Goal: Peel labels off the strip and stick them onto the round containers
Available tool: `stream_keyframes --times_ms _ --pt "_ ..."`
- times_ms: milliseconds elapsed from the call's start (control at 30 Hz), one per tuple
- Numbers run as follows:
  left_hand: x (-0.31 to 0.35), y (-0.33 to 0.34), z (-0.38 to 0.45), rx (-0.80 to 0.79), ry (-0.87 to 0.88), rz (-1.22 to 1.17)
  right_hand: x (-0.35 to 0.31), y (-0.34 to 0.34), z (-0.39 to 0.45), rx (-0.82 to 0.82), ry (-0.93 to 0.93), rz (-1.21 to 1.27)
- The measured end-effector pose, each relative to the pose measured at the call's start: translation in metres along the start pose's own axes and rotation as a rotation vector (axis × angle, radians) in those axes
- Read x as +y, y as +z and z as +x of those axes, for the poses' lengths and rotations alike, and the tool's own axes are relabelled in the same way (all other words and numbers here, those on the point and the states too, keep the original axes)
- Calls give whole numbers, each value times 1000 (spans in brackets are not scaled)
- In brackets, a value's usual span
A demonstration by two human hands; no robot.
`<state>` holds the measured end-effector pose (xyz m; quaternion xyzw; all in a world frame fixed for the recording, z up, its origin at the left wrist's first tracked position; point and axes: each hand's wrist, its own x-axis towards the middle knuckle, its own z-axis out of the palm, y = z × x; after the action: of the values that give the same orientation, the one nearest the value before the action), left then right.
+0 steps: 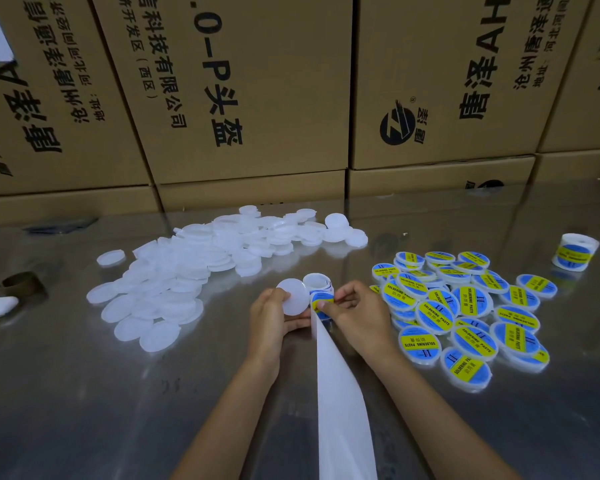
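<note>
Unlabelled containers [174, 271] lie left on the table [84, 393], labelled containers [465, 313] right; both hands [271, 317] [357, 313] sit between, the strip [340, 403] trailing nearward; cartons [257, 88] stand behind.

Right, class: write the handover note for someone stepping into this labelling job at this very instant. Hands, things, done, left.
Left hand: its grip holds one blank round white plastic container.
Right hand: pinches a blue-and-yellow round label at the small label roll; the white backing strip trails toward the person.
Done: labelled containers heaped on the right of the shiny metal table.
Left: stick this label on, then work through the blank white containers piled on the left.
Spare label roll sits far right.
</note>
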<state>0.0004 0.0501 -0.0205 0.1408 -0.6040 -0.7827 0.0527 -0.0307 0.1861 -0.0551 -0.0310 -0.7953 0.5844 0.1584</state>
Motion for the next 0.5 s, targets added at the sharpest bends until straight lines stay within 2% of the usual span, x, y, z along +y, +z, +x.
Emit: stream_keyframes --times_ms 367,500 --pt "2 1 -6 13 -3 -27 -7 -5 -9 15 -65 -105" --pt "4 1 -7 -19 2 -64 -13 -9 -16 -88 -73 -123"
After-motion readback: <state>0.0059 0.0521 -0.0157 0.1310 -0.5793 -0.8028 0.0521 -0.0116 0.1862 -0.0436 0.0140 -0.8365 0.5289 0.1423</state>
